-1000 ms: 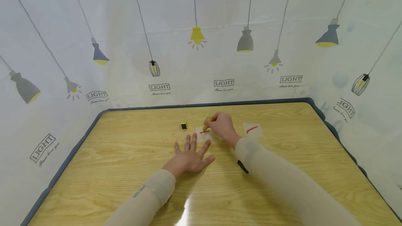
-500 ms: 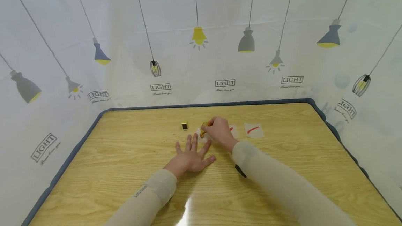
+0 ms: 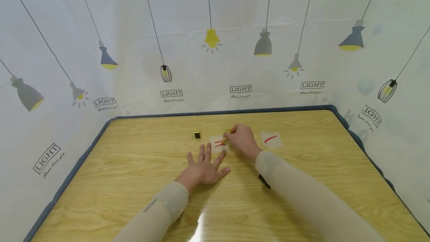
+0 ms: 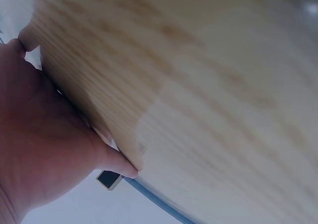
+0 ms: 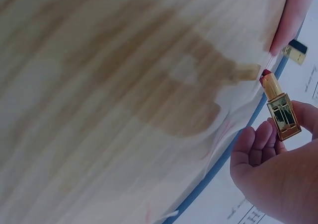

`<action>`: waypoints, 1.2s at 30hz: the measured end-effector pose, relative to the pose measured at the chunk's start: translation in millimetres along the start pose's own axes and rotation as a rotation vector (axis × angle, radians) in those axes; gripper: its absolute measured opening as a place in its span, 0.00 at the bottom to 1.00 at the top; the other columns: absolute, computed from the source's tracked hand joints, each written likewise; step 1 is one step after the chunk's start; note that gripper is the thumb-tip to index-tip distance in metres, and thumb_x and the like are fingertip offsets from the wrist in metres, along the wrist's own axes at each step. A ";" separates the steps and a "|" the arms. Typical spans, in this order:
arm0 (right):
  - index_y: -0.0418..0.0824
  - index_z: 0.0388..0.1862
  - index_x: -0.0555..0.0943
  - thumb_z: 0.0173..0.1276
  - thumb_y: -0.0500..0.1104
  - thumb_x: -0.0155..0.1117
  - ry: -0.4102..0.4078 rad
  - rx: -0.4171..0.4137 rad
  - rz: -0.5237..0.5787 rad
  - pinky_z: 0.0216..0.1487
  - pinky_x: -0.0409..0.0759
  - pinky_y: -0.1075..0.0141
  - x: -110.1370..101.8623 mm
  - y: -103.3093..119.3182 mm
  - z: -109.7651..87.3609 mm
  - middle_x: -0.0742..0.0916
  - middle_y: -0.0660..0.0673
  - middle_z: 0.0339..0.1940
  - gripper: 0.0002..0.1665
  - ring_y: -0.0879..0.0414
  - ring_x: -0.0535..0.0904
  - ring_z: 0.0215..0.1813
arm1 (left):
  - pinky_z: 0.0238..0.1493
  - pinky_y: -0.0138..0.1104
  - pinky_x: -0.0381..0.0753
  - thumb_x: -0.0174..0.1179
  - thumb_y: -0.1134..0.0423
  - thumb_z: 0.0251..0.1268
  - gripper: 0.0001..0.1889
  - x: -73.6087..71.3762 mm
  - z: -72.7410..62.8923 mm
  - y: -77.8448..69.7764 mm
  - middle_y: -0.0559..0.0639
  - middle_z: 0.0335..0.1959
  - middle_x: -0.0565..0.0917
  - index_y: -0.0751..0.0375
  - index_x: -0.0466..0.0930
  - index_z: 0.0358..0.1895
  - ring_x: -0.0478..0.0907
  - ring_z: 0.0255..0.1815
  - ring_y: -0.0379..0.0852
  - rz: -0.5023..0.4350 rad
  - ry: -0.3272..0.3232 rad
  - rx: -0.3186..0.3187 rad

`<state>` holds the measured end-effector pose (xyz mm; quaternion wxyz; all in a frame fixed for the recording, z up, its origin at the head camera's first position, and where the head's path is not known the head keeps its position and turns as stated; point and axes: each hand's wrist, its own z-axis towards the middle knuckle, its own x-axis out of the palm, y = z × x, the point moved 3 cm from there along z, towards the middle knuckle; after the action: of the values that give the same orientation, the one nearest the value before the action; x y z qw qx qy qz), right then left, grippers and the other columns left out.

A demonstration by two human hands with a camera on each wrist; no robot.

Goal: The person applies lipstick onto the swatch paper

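My right hand (image 3: pixel 243 138) pinches a gold lipstick (image 5: pixel 283 115) between thumb and fingers, its red tip down at a small white paper square (image 3: pixel 215 149). Two short red strokes show on that square, in the head view. My left hand (image 3: pixel 204 171) lies on the table with fingers spread, its fingertips at the near edge of the same square. In the left wrist view, the left hand (image 4: pixel 49 134) is seen from the side, thumb or finger against the wood. The lipstick's gold and black cap (image 3: pixel 197 135) stands beyond the left fingertips.
Another paper square (image 3: pixel 271 140) with one red stroke lies right of my right hand. Small reddish specks (image 3: pixel 188 145) mark the wood left of the work. The wooden table (image 3: pixel 134 182) has a dark blue edge along a wall printed with lamps.
The lipstick and right hand moved left and nearer, then back right, and a second red stroke shows below the first. My left hand stays in place.
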<state>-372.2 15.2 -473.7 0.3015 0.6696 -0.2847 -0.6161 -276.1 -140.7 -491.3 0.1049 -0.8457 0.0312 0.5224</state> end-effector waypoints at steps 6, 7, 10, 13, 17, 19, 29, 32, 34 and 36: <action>0.39 0.36 0.83 0.72 0.50 0.75 -0.020 0.015 -0.001 0.35 0.77 0.67 -12.0 -12.6 6.8 0.86 0.45 0.35 0.16 0.55 0.80 0.36 | 0.81 0.74 0.27 0.31 0.23 0.79 0.39 0.8 1.6 -0.7 0.59 0.89 0.23 0.24 0.34 0.87 0.21 0.90 0.62 -0.012 0.012 -0.007; 0.39 0.36 0.83 0.72 0.50 0.75 -0.021 0.011 -0.002 0.37 0.77 0.67 -12.9 -12.7 7.3 0.86 0.45 0.34 0.16 0.54 0.80 0.36 | 0.81 0.74 0.27 0.31 0.23 0.79 0.39 0.4 1.3 -0.4 0.59 0.89 0.23 0.24 0.34 0.87 0.21 0.90 0.62 -0.010 0.011 -0.008; 0.38 0.36 0.83 0.71 0.51 0.75 -0.023 0.011 0.003 0.39 0.78 0.66 -14.8 -12.5 7.7 0.85 0.45 0.35 0.17 0.53 0.80 0.38 | 0.81 0.74 0.27 0.30 0.23 0.79 0.39 -0.5 0.3 -0.5 0.59 0.89 0.24 0.24 0.34 0.87 0.21 0.90 0.62 -0.004 0.005 -0.006; 0.38 0.36 0.83 0.71 0.51 0.75 -0.027 0.031 0.013 0.37 0.78 0.67 -17.4 -12.4 7.6 0.86 0.44 0.35 0.17 0.54 0.79 0.36 | 0.81 0.75 0.31 0.30 0.21 0.77 0.40 -1.1 0.0 -1.7 0.60 0.90 0.27 0.24 0.36 0.87 0.24 0.91 0.63 0.012 -0.019 0.004; 0.38 0.38 0.83 0.72 0.52 0.74 -0.012 0.085 0.065 0.27 0.75 0.69 -21.8 -10.8 8.6 0.85 0.45 0.34 0.18 0.58 0.78 0.27 | 0.81 0.76 0.40 0.33 0.20 0.75 0.42 -3.4 0.7 -3.4 0.62 0.90 0.36 0.27 0.42 0.88 0.34 0.91 0.65 0.051 -0.067 0.015; 0.39 0.40 0.83 0.72 0.53 0.73 -0.004 0.108 0.094 0.24 0.73 0.69 -24.9 -8.3 9.3 0.85 0.46 0.34 0.18 0.59 0.76 0.24 | 0.80 0.77 0.47 0.36 0.19 0.74 0.43 -6.1 1.3 -3.5 0.63 0.90 0.41 0.28 0.46 0.87 0.40 0.91 0.66 0.073 -0.098 0.023; 0.37 0.49 0.86 0.71 0.58 0.72 -0.022 0.089 0.129 0.41 0.78 0.64 -46.4 5.0 6.8 0.89 0.41 0.50 0.25 0.51 0.80 0.45 | 0.69 0.70 0.74 0.56 0.22 0.68 0.45 -16.8 8.5 3.0 0.63 0.88 0.53 0.37 0.63 0.83 0.60 0.84 0.67 0.081 -0.175 0.052; 0.37 0.54 0.86 0.71 0.59 0.72 -0.021 0.099 0.176 0.44 0.80 0.63 -54.5 7.3 5.1 0.89 0.40 0.54 0.28 0.50 0.83 0.49 | 0.68 0.66 0.78 0.58 0.24 0.68 0.46 -23.8 9.4 2.7 0.64 0.88 0.52 0.39 0.62 0.84 0.65 0.82 0.69 0.062 -0.170 0.058; 0.37 0.55 0.86 0.71 0.58 0.73 -0.025 0.105 0.218 0.44 0.82 0.63 -60.9 10.9 2.7 0.90 0.40 0.53 0.28 0.51 0.84 0.48 | 0.66 0.63 0.81 0.57 0.24 0.69 0.46 -32.2 7.5 2.3 0.64 0.88 0.53 0.41 0.60 0.85 0.67 0.80 0.71 0.058 -0.174 0.057; 0.36 0.55 0.85 0.71 0.57 0.74 -0.033 0.108 0.287 0.41 0.83 0.65 -67.6 15.6 -0.7 0.90 0.40 0.48 0.27 0.53 0.85 0.43 | 0.65 0.62 0.83 0.57 0.26 0.71 0.46 -44.1 4.6 2.2 0.65 0.87 0.56 0.43 0.60 0.85 0.72 0.77 0.71 0.043 -0.188 0.062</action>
<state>-377.0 55.8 -417.8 0.3451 0.6273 -0.4150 -0.5613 -300.5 -144.4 -454.4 0.1221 -0.7883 0.0554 0.6004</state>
